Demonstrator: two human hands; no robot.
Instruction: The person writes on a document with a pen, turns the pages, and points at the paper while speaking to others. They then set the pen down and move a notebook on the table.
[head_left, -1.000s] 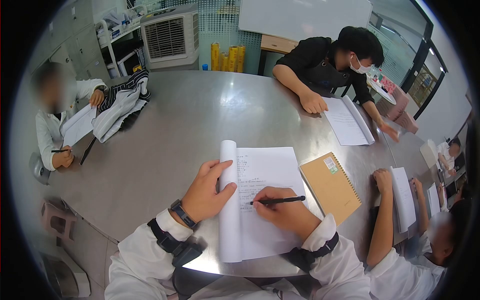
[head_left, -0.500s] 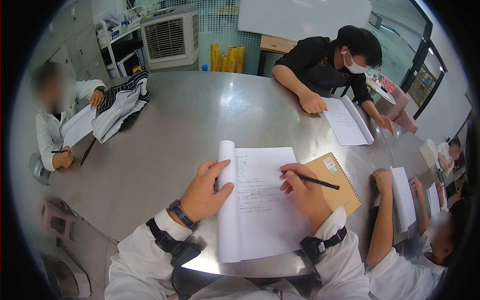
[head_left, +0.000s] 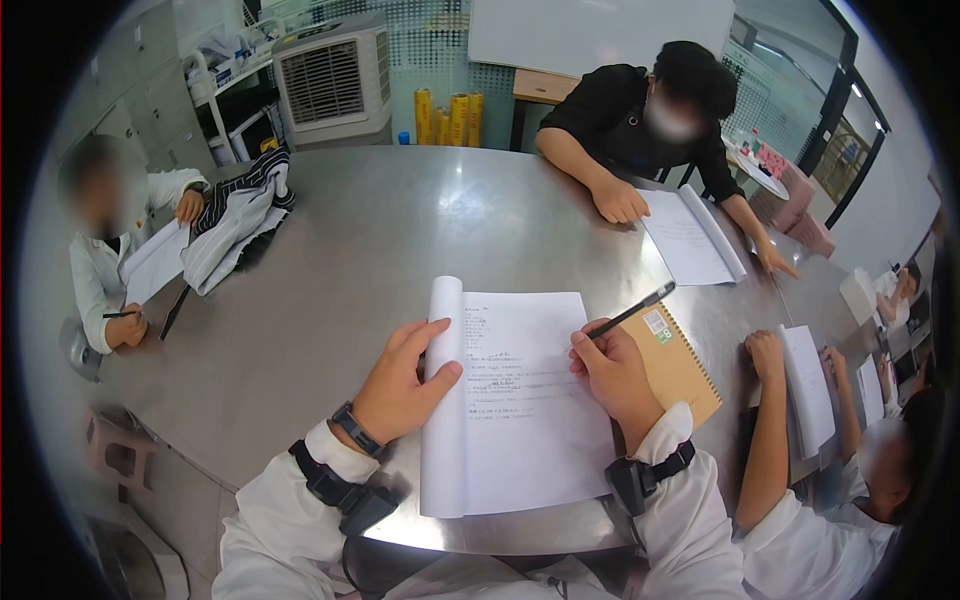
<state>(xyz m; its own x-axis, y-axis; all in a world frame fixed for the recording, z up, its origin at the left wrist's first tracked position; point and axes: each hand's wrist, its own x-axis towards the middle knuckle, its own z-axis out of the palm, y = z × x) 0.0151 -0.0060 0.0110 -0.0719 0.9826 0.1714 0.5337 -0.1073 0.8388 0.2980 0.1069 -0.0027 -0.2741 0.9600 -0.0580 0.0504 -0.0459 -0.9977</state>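
A printed stack of paper (head_left: 530,440) lies on the metal table in front of me, its left side curled into a roll. My left hand (head_left: 402,385) rests around that roll, thumb and fingers gripping it near the middle. Between the fingers of my right hand (head_left: 615,375) is a black pen (head_left: 640,306), slanting up to the right over the paper's right edge. Lines of print and some handwritten marks show on the page, too small to read. Partly behind my right hand lies a brown spiral notebook (head_left: 675,365) with a white and green label.
Across the metal table (head_left: 320,260), a person in black sits with a paper stack (head_left: 690,235). At the left, a person in white holds a pen beside a striped cloth (head_left: 240,220). Another person sits close at my right with papers (head_left: 805,390). An air cooler (head_left: 335,80) stands behind.
The pen in my right hand has swung from pointing right and down to pointing up and right. My left hand keeps its grip on the roll. The view has shifted slightly.
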